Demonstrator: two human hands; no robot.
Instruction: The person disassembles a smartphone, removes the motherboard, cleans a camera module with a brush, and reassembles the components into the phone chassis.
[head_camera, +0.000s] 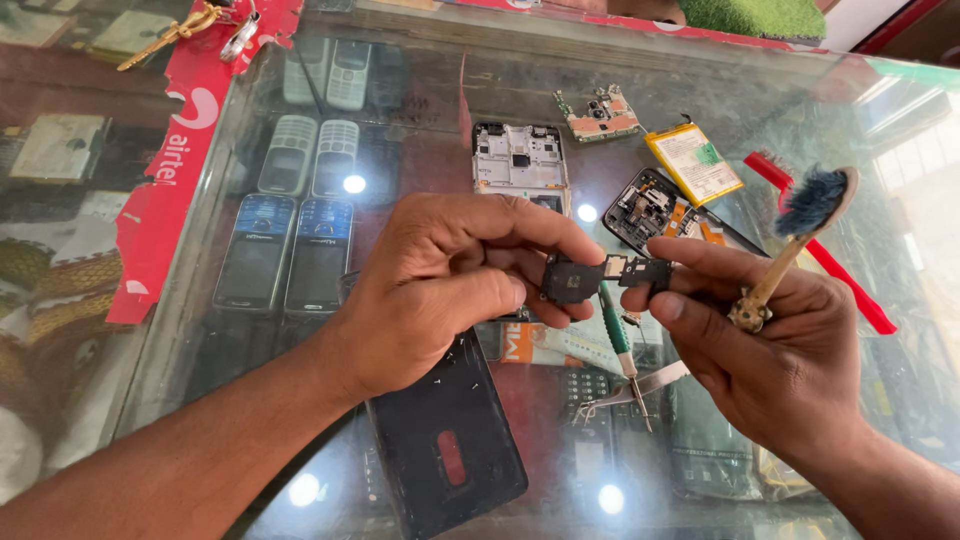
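Observation:
My left hand (440, 285) and my right hand (765, 345) meet over the glass counter, both pinching a small black phone part (600, 277) between fingertips. My right hand also holds a worn brush (800, 225) with a pale handle and blue bristles, sticking up to the right. Under my hands lie a green-handled screwdriver (618, 340) and metal tweezers (640, 388). A black phone back cover (445, 440) lies on the glass below my left wrist.
On the glass counter (400, 100) lie a white phone frame (520, 158), a small circuit board (600, 115), a yellow battery (693, 162), an opened phone body (655, 210) and a red plastic tool (850, 275). Keypad phones (300, 200) sit beneath the glass. Keys (200, 25) lie far left.

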